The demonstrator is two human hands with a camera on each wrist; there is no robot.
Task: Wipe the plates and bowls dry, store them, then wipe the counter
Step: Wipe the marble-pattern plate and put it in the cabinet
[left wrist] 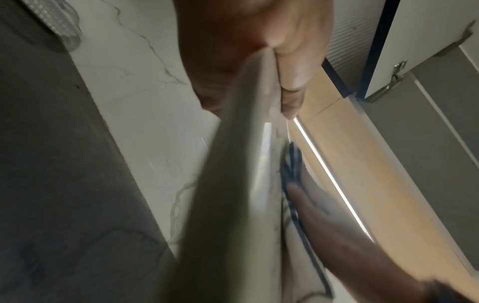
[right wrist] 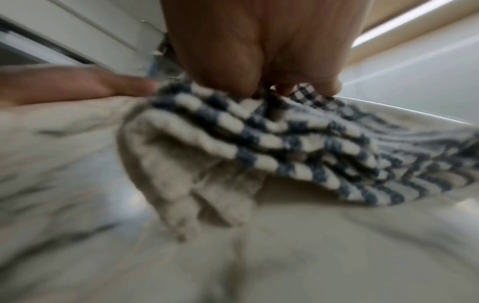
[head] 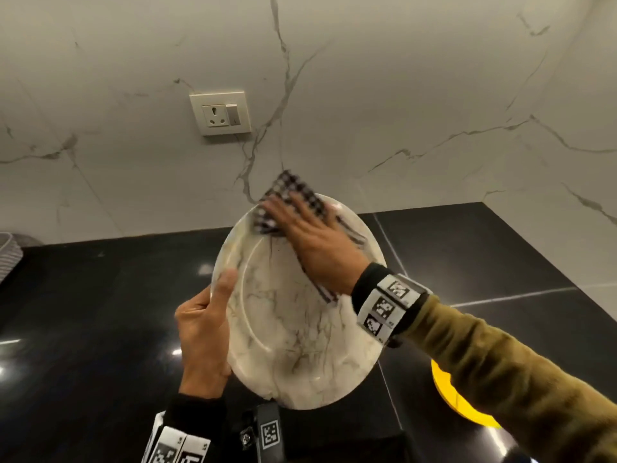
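A large marble-patterned plate [head: 290, 329] is held tilted above the black counter. My left hand [head: 203, 329] grips its left rim, thumb on the face and fingers behind. In the left wrist view the plate [left wrist: 233, 184] shows edge-on and blurred, with my left hand [left wrist: 293, 67] clamped on it. My right hand [head: 310, 235] lies flat with spread fingers and presses a blue-and-white checked cloth [head: 293, 188] against the plate's upper part. The right wrist view shows the folded cloth [right wrist: 259, 139] under my right hand [right wrist: 259, 51], on the plate [right wrist: 285, 246].
The glossy black counter [head: 100, 312] runs below, backed by a white marble wall with a socket [head: 220, 113]. A yellow round object [head: 457, 396] sits on the counter under my right forearm. A grey ribbed object [head: 8, 255] shows at the left edge.
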